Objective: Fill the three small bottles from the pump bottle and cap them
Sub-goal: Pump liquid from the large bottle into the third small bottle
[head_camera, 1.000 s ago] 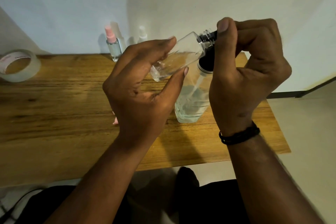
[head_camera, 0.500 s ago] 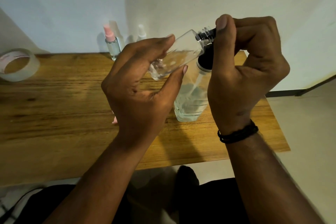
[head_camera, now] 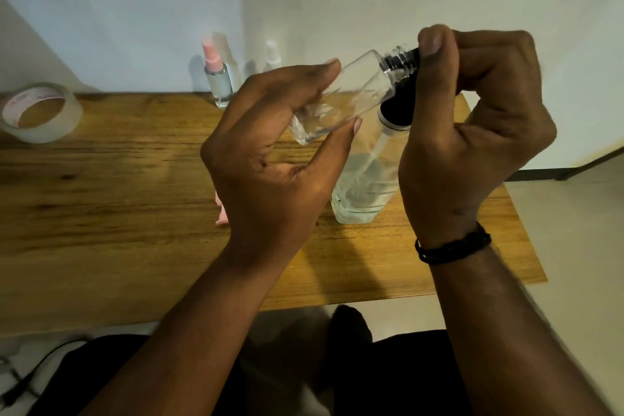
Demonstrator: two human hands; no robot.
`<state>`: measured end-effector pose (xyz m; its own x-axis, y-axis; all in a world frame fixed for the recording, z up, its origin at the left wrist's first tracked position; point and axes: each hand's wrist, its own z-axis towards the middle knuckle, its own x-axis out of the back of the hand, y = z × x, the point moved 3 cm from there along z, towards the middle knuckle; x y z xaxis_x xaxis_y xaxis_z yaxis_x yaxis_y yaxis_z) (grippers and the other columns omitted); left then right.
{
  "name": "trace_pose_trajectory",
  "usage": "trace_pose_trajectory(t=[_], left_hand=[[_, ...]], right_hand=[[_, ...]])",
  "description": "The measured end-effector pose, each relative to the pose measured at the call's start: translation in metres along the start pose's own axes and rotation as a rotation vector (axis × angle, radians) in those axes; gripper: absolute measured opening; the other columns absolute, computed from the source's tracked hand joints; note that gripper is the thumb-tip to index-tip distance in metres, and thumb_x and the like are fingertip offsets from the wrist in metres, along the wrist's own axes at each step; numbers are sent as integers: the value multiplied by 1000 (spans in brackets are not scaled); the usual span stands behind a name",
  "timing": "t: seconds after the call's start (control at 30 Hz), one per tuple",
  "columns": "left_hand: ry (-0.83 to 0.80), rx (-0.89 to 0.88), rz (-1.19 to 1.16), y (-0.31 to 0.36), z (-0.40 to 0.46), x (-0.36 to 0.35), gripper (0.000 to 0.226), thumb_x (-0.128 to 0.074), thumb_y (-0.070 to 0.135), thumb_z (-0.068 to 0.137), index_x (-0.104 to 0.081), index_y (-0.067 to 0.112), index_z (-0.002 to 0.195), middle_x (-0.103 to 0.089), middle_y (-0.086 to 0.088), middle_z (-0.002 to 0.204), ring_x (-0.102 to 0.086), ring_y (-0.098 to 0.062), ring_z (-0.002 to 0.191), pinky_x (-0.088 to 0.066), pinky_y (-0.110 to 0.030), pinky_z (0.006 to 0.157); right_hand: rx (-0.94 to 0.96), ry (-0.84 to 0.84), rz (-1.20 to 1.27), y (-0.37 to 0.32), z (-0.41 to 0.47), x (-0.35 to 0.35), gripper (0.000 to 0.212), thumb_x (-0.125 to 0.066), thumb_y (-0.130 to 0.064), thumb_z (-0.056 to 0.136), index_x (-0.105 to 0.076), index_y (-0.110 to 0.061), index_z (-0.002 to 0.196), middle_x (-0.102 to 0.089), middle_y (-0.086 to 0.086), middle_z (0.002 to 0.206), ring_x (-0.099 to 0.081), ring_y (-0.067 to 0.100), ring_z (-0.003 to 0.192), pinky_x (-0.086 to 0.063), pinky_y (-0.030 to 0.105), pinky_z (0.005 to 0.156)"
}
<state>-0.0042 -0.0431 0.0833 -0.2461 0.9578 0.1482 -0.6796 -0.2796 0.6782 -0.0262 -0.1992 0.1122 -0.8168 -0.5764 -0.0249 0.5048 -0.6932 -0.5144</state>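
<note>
At frame centre, a small clear square bottle [head_camera: 341,101] was held tilted in the left hand [head_camera: 280,152], its threaded neck met at the tall clear pump bottle [head_camera: 364,179] on the wooden desk [head_camera: 101,196]; the right hand [head_camera: 472,132] was clenched over the black pump head. Steady alignment appeared essential to avoid spills.

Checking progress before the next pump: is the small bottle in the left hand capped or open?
Open. The small bottle in the left hand shows bare neck threads, tilted against the pump bottle's nozzle under the right hand.

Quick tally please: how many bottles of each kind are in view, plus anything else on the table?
Small bottles: 3 (held, pink-capped, clear-capped)
Pump bottle: 1
Tape roll: 1
Pink item, partly hidden: 1
Total: 6
</note>
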Motion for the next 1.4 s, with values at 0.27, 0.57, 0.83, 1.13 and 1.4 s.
trace_pose_trajectory(t=[0.27, 0.57, 0.83, 1.13, 1.4], left_hand=[[-6, -32, 13, 4, 3, 0, 37, -87, 8, 87, -72, -4, 119, -74, -12, 110, -73, -21, 99, -62, -35, 83], [-23, -33, 17, 2, 1, -1, 37, -88, 8, 86, -73, -4, 117, -74, -14, 111, -74, -23, 101, -62, -35, 84], [-16, -30, 5, 2, 2, -1, 36, -88, 9, 87, -71, -3, 117, -72, -9, 110, -74, -20, 99, -63, -38, 82], [-21, -11, -5, 1, 0, -1, 36, -89, 9, 85, -71, -2, 115, -72, -8, 110, -73, -20, 99, -63, -42, 83], [-13, -26, -13, 1, 0, -2, 36, -89, 9, 86, -71, -4, 115, -72, -10, 111, -74, -21, 101, -63, -41, 84]], right_hand=[[12, -18, -25, -5, 10, -2, 24, -67, 2, 96, -60, -15, 82, -62, 1, 75, -56, 8, 73, -42, 17, 67], [-18, -22, -10, 0, 3, -3, 23, -67, 4, 95, -61, -14, 83, -65, 5, 76, -57, 10, 73, -43, 20, 66], [17, -24, -37, -3, 8, -3, 23, -68, 2, 96, -61, -16, 84, -64, 2, 76, -57, 8, 73, -42, 18, 66], [25, -13, -66, -3, 4, -3, 21, -68, 1, 96, -62, -16, 85, -66, 3, 79, -61, 16, 73, -47, 31, 62], [18, -15, -73, -3, 6, -2, 21, -68, -1, 97, -62, -16, 83, -66, 3, 76, -60, 15, 72, -45, 26, 65]])
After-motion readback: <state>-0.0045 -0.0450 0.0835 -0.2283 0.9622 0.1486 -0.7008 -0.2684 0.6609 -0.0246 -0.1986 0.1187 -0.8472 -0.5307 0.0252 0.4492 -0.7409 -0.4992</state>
